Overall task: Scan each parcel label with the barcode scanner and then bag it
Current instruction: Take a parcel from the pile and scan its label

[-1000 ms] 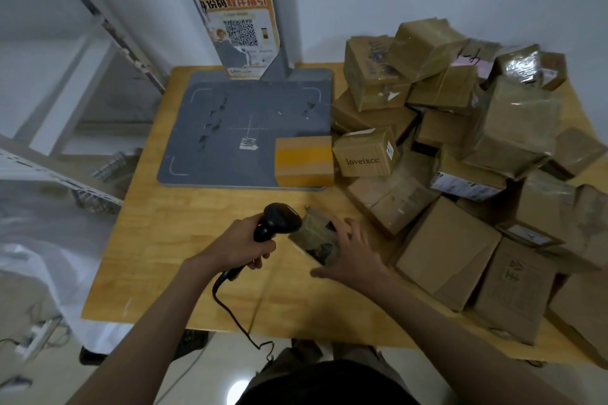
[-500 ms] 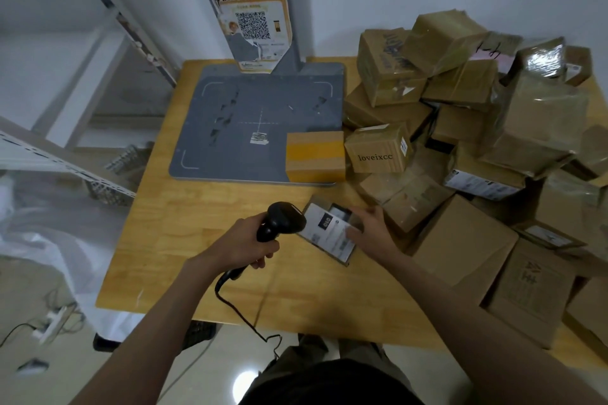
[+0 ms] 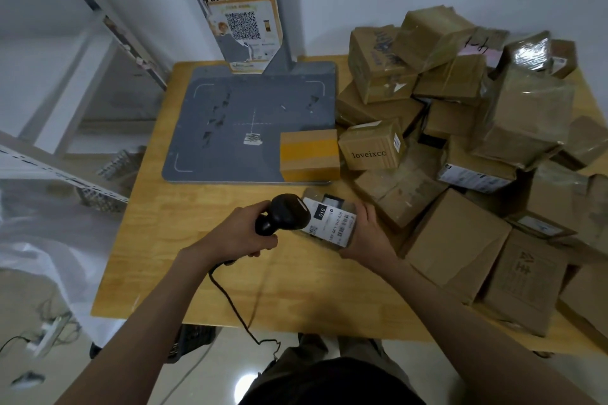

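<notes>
While the parcel (image 3: pixel 332 223) shows a white label (image 3: pixel 330 223) reading "010" with barcodes, a box (image 3: pixel 371 145) at 1 o'clock reads "loveixcc". Left hand (image 3: pixel 237 237) curls around the scanner (image 3: pixel 283 214) handle, head aimed at the label. Right hand (image 3: pixel 368 233) grips the parcel's right edge, tilting it above the table (image 3: pixel 184 240), scanner at its 9 o'clock.

arms: bare, no sleeves visible | top: dark (image 3: pixel 332 385) | trousers: olive-brown (image 3: pixel 329 344)
</notes>
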The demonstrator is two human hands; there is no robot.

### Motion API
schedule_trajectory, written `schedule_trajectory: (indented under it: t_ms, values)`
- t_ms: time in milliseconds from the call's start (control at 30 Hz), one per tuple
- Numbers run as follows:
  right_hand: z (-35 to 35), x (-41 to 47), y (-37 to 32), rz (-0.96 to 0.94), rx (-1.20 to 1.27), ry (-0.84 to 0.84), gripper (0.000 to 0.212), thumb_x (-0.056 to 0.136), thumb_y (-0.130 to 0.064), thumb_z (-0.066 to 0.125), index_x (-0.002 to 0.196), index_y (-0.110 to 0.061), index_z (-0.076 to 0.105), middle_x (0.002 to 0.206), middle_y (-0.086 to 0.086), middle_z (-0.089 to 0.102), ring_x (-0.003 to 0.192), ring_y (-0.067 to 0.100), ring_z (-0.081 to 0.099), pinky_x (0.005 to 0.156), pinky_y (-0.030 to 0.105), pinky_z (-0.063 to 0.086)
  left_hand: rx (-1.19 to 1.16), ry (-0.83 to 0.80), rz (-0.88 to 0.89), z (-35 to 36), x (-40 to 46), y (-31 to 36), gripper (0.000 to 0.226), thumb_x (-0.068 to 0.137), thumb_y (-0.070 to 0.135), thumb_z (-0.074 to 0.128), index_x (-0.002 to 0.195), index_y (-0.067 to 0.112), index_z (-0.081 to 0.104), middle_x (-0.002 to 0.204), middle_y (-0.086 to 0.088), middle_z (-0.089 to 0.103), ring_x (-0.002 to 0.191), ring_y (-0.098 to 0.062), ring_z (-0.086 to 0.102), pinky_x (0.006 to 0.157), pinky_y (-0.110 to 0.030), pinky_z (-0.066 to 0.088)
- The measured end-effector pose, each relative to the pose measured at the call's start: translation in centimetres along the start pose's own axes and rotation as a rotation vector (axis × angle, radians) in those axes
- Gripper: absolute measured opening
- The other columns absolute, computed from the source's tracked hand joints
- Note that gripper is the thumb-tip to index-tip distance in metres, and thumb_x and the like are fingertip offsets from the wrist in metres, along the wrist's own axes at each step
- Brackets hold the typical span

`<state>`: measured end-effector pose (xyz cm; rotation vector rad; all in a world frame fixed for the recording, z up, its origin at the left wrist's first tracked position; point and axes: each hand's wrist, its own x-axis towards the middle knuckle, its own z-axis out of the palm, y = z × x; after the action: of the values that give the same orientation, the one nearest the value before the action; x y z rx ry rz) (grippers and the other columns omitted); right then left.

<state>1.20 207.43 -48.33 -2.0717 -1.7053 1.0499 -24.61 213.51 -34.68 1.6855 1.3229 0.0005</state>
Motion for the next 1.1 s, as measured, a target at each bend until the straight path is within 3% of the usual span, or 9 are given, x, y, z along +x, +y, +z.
schedule_trajectory:
  t_ms: [233,400,533,667,967,1100]
  values:
    - [-4.9,1.1,-2.1,-0.191,-0.096,-0.058,0.129,0.059,-0.019,0.093,0.158,-0.018,0.010,0.160,0.000,0.016,0.138,0.022,0.037,0.104,0.035,0.047,0.098,-0.087,0.180,-1.7,0.3,2.5,0.057,0.080,-0.001,0.070,0.121,0.036,0.056,0.077,0.006,0.067,0.059,-0.009,0.061,0.060,-0.025,0.052]
    - [-7.8,1.5,-3.5,-0.267,-0.148,-0.091,0.128,0.062,-0.017,0.091,0.159,-0.020,0.007,0.160,-0.003,0.013,0.137,0.018,0.036,0.097,0.025,0.048,0.161,-0.102,0.289,-2.0,0.4,4.5,0.058,0.078,-0.001,0.073,0.124,0.031,0.057,0.081,0.033,0.064,0.071,0.012,0.061,0.062,-0.008,0.044]
    - [-9.0,1.7,-4.0,-0.308,-0.199,-0.096,0.127,0.061,-0.021,0.090,0.159,-0.018,0.009,0.158,-0.001,0.017,0.139,0.018,0.033,0.102,0.026,0.044,0.196,-0.084,0.237,-2.4,0.8,4.5,0.042,0.077,0.005,0.075,0.113,0.023,0.063,0.078,0.011,0.063,0.064,0.005,0.059,0.057,-0.014,0.044]
    - [-9.4,1.7,-4.2,-0.300,-0.198,-0.109,0.129,0.060,-0.021,0.090,0.159,-0.020,0.009,0.158,-0.003,0.016,0.139,0.019,0.033,0.107,0.036,0.046,0.204,-0.052,0.218,-2.9,1.0,4.4,0.033,0.077,0.006,0.073,0.088,0.033,0.058,0.063,0.009,0.056,0.054,-0.001,0.055,0.057,-0.025,0.044]
    - [-9.3,1.8,-5.2,-0.285,-0.202,-0.127,0.127,0.063,-0.021,0.089,0.160,-0.019,0.007,0.160,-0.003,0.016,0.141,0.019,0.030,0.107,0.035,0.044,0.239,-0.070,0.243,-3.8,0.7,3.6,0.023,0.080,0.009,0.072,0.098,0.019,0.062,0.068,0.008,0.055,0.057,-0.001,0.053,0.055,-0.019,0.040]
    - [-9.2,1.7,-5.7,-0.288,-0.194,-0.131,0.125,0.063,-0.022,0.090,0.160,-0.019,0.010,0.159,-0.002,0.017,0.140,0.020,0.032,0.108,0.036,0.043,0.258,-0.063,0.243,-4.2,0.6,3.0,0.023,0.078,0.010,0.071,0.096,0.021,0.062,0.071,0.003,0.057,0.060,-0.008,0.052,0.058,-0.026,0.040]
